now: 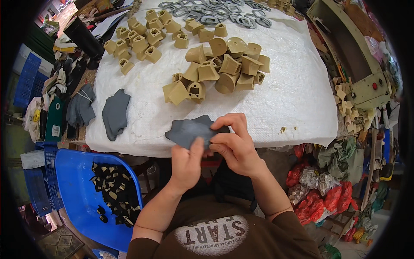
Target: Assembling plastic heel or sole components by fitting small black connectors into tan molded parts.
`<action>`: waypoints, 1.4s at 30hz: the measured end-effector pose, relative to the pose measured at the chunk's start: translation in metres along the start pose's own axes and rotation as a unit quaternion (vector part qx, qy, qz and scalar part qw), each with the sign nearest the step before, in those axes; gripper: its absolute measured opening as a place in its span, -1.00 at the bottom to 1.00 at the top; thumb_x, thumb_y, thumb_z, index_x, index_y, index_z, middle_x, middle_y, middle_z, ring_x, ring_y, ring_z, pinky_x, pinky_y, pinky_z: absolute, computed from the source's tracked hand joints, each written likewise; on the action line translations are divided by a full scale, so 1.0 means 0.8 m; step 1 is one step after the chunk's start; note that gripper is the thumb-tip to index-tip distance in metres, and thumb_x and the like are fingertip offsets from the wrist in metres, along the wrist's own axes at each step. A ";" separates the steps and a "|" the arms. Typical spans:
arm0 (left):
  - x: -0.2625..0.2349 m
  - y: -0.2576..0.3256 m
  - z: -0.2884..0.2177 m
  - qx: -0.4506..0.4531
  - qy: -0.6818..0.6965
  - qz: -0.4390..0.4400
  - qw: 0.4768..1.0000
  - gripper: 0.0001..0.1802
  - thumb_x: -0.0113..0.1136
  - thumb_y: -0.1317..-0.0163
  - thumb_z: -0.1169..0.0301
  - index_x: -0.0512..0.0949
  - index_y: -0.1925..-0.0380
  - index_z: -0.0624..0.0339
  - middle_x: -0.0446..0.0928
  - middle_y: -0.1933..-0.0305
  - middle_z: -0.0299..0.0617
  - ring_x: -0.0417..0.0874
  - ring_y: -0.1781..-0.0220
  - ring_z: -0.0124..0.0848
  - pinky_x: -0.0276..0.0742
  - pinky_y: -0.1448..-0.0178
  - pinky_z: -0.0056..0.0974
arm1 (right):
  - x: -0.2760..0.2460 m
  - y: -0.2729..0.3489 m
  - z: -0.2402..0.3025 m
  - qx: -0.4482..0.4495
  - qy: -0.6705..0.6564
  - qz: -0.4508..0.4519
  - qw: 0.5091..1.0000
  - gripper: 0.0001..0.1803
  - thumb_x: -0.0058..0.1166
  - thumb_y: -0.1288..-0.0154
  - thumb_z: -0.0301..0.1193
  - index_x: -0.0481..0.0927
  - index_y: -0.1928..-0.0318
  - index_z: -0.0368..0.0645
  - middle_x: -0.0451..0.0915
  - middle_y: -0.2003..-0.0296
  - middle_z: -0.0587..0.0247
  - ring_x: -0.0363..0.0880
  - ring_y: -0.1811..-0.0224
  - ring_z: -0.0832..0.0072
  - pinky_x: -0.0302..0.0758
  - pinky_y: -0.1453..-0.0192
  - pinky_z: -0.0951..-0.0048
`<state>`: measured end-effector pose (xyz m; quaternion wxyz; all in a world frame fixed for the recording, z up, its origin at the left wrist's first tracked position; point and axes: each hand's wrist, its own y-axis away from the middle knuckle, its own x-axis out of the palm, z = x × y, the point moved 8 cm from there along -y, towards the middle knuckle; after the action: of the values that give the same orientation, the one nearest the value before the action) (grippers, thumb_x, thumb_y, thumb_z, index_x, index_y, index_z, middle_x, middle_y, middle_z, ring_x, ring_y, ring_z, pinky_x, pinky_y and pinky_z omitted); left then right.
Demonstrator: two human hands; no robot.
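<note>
Both my hands hold a flat lump of dark grey putty (189, 131) at the near edge of the white cloth-covered table (297, 99). My left hand (187, 162) pinches its lower edge with the thumb on top. My right hand (235, 144) grips its right end with curled fingers. A second slab of the same grey putty (115, 113) lies on the cloth to the left. Just beyond my hands sits a heap of tan moulded plastic parts (217, 69).
More tan parts (140, 39) lie at the far left of the cloth, and grey metal rings (215, 13) at the far edge. A blue tub (77, 190) holding small black pieces stands lower left. Grey gloves (81, 108) rest left of the table. Red bags (323, 194) lie right.
</note>
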<state>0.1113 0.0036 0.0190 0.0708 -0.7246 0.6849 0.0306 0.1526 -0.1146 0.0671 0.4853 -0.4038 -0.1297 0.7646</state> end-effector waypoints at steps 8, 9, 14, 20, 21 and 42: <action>-0.018 0.003 0.036 -0.042 0.380 -0.121 0.916 -0.59 -0.28 -0.44 0.25 0.36 -0.01 0.39 0.50 0.05 0.00 0.54 0.05 -0.26 0.47 0.00 -0.15 | 0.033 -0.058 -0.057 0.024 0.104 -0.038 0.994 -0.54 0.21 0.03 -0.62 0.51 0.03 -0.17 0.49 0.12 0.13 0.45 0.05 0.18 0.47 0.04 0.28; -0.020 0.002 0.035 -0.030 0.391 -0.143 0.909 -0.55 -0.30 -0.45 0.23 0.28 -0.13 0.37 0.43 -0.11 0.03 0.50 -0.10 -0.18 0.44 -0.14 -0.05 | 0.044 -0.059 -0.061 0.024 0.128 -0.039 0.991 -0.58 0.23 0.06 -0.62 0.53 0.09 -0.19 0.48 0.17 0.14 0.45 0.08 0.17 0.49 0.11 0.29; -0.020 -0.004 0.046 -0.041 0.428 -0.106 0.897 -0.52 -0.32 -0.45 0.22 0.21 -0.21 0.35 0.33 -0.24 0.00 0.34 -0.29 -0.12 0.25 -0.34 0.06 | 0.044 -0.048 -0.065 -0.027 0.166 -0.075 0.983 -0.68 0.21 0.07 -0.65 0.53 0.22 -0.22 0.47 0.22 0.11 0.46 0.17 0.19 0.49 0.20 0.33; -0.017 -0.004 0.046 -0.054 0.423 -0.107 0.898 -0.53 -0.33 -0.46 0.24 0.23 -0.20 0.34 0.34 -0.23 -0.03 0.36 -0.27 -0.13 0.28 -0.32 0.05 | -0.016 -0.032 -0.053 0.046 0.170 -0.168 0.970 -0.75 0.22 0.07 -0.69 0.52 0.32 -0.24 0.47 0.30 0.08 0.49 0.32 0.19 0.47 0.26 0.34; -0.019 -0.003 0.048 -0.058 0.415 -0.111 0.901 -0.54 -0.33 -0.46 0.24 0.25 -0.18 0.35 0.35 -0.22 -0.02 0.38 -0.25 -0.14 0.31 -0.30 0.04 | -0.027 -0.032 -0.050 0.076 0.173 -0.143 0.971 -0.77 0.23 0.06 -0.67 0.52 0.33 -0.24 0.47 0.31 0.08 0.49 0.32 0.19 0.47 0.26 0.33; 0.065 -0.016 0.003 -0.014 0.378 0.021 0.925 -0.49 -0.35 -0.47 0.23 0.11 -0.28 0.35 0.14 -0.37 -0.07 0.11 -0.43 -0.24 -0.03 -0.49 -0.06 | -0.061 0.027 -0.081 0.137 0.025 -0.046 0.989 -0.82 0.08 -0.09 -0.69 0.46 0.26 -0.30 0.58 0.14 0.04 0.60 0.18 0.23 0.53 0.13 0.37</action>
<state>0.1276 -0.0467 0.0101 -0.2042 -0.6683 0.6756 -0.2351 0.1968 -0.1786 0.0370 0.5740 -0.3460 -0.0300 0.7415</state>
